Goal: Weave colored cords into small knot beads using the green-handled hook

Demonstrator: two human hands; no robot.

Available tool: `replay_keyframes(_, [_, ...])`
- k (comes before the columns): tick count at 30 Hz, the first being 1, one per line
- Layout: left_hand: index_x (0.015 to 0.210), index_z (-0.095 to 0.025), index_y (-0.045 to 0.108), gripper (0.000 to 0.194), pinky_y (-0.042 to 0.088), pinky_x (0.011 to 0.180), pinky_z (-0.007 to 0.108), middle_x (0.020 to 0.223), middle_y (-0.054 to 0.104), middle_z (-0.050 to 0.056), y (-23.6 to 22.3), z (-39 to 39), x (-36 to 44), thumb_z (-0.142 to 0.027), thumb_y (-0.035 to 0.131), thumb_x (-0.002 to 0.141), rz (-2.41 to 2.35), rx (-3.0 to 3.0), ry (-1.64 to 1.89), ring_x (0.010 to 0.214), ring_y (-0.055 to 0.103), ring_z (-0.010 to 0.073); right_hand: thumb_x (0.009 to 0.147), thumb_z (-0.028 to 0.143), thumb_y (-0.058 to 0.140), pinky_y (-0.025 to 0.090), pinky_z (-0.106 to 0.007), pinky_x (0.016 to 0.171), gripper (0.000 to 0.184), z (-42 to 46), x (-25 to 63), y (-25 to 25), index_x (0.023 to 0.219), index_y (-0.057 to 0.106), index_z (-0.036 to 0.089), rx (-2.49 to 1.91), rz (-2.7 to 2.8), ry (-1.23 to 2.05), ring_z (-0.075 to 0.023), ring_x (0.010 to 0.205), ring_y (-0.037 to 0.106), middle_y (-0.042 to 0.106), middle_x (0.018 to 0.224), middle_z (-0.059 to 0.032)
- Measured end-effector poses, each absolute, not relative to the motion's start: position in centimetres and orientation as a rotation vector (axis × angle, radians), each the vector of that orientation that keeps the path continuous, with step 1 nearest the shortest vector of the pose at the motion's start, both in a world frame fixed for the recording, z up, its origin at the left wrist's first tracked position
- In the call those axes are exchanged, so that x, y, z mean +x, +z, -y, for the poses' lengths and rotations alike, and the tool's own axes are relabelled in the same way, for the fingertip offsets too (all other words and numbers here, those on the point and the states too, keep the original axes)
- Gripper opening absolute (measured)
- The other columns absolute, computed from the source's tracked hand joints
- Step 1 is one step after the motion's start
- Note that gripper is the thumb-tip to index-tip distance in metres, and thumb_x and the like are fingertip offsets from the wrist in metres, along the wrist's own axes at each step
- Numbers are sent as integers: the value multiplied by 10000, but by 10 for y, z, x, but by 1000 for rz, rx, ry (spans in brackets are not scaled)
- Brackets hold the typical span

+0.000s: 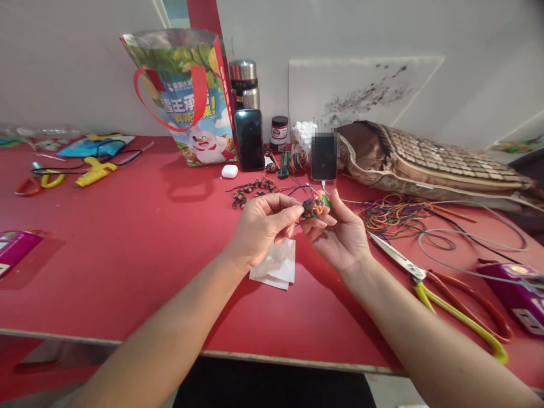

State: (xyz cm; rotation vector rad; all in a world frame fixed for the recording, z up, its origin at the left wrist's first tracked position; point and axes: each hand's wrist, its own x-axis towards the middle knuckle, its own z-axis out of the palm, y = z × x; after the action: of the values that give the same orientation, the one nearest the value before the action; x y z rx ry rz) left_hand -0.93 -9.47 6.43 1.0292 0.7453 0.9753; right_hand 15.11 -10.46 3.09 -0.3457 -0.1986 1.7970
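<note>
A small crocheted piece (pixel 313 207) in multicoloured yarn is up between my two hands, above the red table. My left hand (pixel 272 218) pinches its left side between thumb and fingers. From the right, my right hand (pixel 338 232) grips it with the fingers underneath and the thumb raised. Something green (pixel 326 199) shows beside the piece, close to the right thumb; its kind I cannot make out. Below the hands lies a folded white tissue (pixel 278 265). More small multicoloured crocheted pieces (pixel 250 191) lie behind the left hand.
Large scissors (pixel 419 273) lie right of my right hand, near tangled multicoloured yarn (pixel 393 215) and a looping white cable. Two phones (pixel 249 139) stand at the back by a shopping bag (pixel 191 102). A yellow glue gun (pixel 96 171) lies left; a brown bag (pixel 446 156) sits back right.
</note>
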Motion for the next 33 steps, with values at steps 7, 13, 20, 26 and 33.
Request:
replay_keyframes(7, [937,-181,814,274,255,397,217,577,620,-11,62,93,-9,-394,861,772,-795,1013,1029,449,508,84,990,309,738,512,-116,505,201,106,154,33,833,688,194,-401,240,1831,-39,482,458,589,596,67])
replay_keyframes(13, [1034,-211,800,392,288,397,222,868,772,20,57,97,-3,-344,950,697,-760,968,1067,439,486,39,997,325,733,507,-118,526,186,107,147,34,859,719,203,-421,278,1747,-28,486,454,605,615,71])
replay_keyframes(20, [1048,-182,767,419,417,432,213,836,743,-8,61,100,4,-169,929,662,-715,827,1196,489,561,56,1043,346,670,485,-127,511,257,109,140,35,853,739,186,-463,213,1773,-30,493,490,622,618,59])
replay_keyframes(26, [1105,-193,777,442,475,494,209,791,713,-28,63,101,1,-109,885,684,-748,847,1253,593,622,84,1040,361,674,475,-131,512,270,110,137,34,855,743,177,-449,202,1779,-32,494,484,614,631,52])
replay_keyframes(33, [1135,-197,809,457,337,447,207,768,673,-31,66,98,-6,-163,905,690,-817,966,1267,551,497,50,1023,343,694,462,-139,519,231,110,139,32,852,735,192,-457,308,1757,-40,499,444,584,627,61])
